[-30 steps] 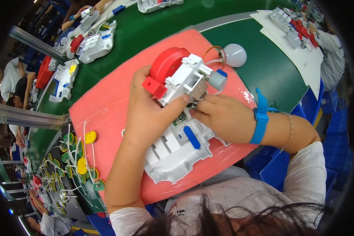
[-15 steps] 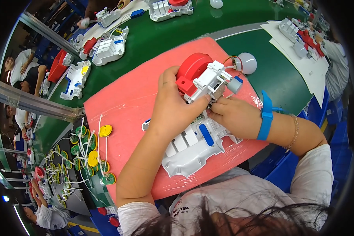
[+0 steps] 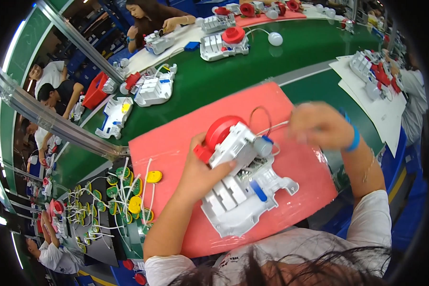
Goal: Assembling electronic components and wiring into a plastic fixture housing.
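Observation:
My left hand [image 3: 198, 169] is closed around a white plastic mechanism [image 3: 233, 148] with a red wheel [image 3: 222, 131] and a small grey cylindrical part [image 3: 262, 147]. The mechanism tilts over a white housing half [image 3: 238, 214], which has ribbed compartments and a blue oval piece [image 3: 258, 190]. To the right, my right hand [image 3: 319, 125] is raised and blurred, its fingers seeming curled. A white cable [image 3: 276, 127] runs from the mechanism to that hand. Whether the fingers grip the cable cannot be made out, and the white bulb is hidden from view.
The housing lies on a pink foam pad [image 3: 167, 143]. Left of it are several yellow-and-green round boards with white leads [image 3: 135, 204]. Beyond runs a green conveyor [image 3: 186, 90] bearing other white assemblies [image 3: 224, 46]. A metal post [image 3: 57, 121] stands at left; co-workers sit around.
My right hand has left the mechanism and moved right, beside the cable's end. My left hand still holds the mechanism. The view has shifted, showing more of the conveyor.

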Motion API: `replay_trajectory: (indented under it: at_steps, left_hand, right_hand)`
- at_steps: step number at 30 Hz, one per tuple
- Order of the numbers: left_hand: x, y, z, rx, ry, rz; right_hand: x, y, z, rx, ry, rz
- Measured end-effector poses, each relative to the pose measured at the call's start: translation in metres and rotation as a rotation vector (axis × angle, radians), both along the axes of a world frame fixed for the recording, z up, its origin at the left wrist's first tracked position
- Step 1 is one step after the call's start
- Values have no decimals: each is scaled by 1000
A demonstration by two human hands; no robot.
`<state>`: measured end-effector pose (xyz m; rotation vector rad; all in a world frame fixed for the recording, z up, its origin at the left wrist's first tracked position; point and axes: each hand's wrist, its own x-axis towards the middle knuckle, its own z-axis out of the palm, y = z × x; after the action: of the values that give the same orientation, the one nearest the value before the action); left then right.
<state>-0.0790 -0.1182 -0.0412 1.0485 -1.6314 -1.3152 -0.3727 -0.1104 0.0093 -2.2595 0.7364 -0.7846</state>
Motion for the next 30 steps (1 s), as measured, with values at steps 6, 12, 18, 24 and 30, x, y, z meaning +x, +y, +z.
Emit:
replay_trajectory:
  at_steps: [6,12,18,24,30]
  left_hand:
    - [25,0,-19,10,-18,106]
    - [22,-2,-13,179,147,2]
    - [31,-4,-14,160,170,-13]
    - [29,-11,-20,157,218,2]
    - [31,-7,-16,149,163,31]
  right_hand:
    - [22,-205,-33,-197,462,-379]
    - [71,-341,-93,-262,619,-852]
    - [73,-352,-131,-540,585,-759]
    - [27,-255,-59,-553,715,-449]
    - [-34,-112,-43,-552,737,-544]
